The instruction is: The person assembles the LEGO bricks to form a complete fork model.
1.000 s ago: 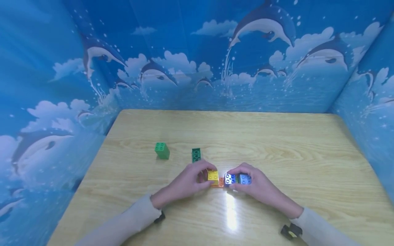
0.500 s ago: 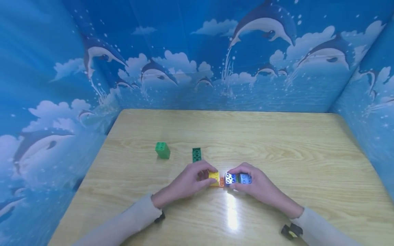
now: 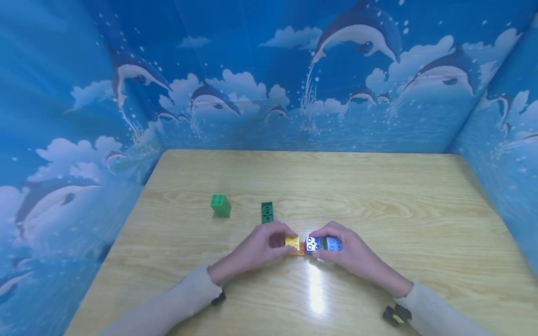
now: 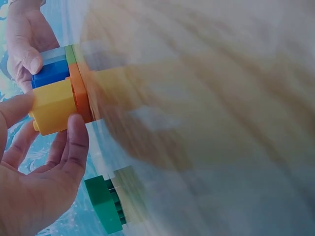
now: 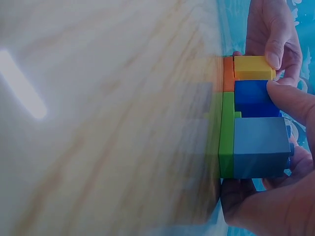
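My left hand (image 3: pixel 262 245) pinches a yellow toy building brick (image 3: pixel 292 242) between thumb and fingers. In the left wrist view, that brick sits on a flat orange brick (image 4: pixel 81 98). My right hand (image 3: pixel 349 249) grips a dark blue brick (image 5: pixel 252 96) with the thumb at its near side. Beside it a light blue brick (image 5: pixel 261 147) stands on a flat light green brick (image 5: pixel 226 142), under the curve of the same hand. The dark blue brick lies between the yellow and light blue ones and seems to bridge the orange and green bases. Fingers partly hide the bricks.
A tall green brick (image 3: pixel 221 206) stands upright farther back on the left of the wooden table (image 3: pixel 378 186). A dark green brick (image 3: pixel 267 212) lies behind my left hand, its hollow side showing. Dolphin-print cloth (image 3: pixel 252 70) walls in the table's back and sides.
The left thumb and the yellow brick have shifted very slightly right, toward the dark blue brick. The right hand keeps its hold, and the two green bricks apart from the hands stay put.
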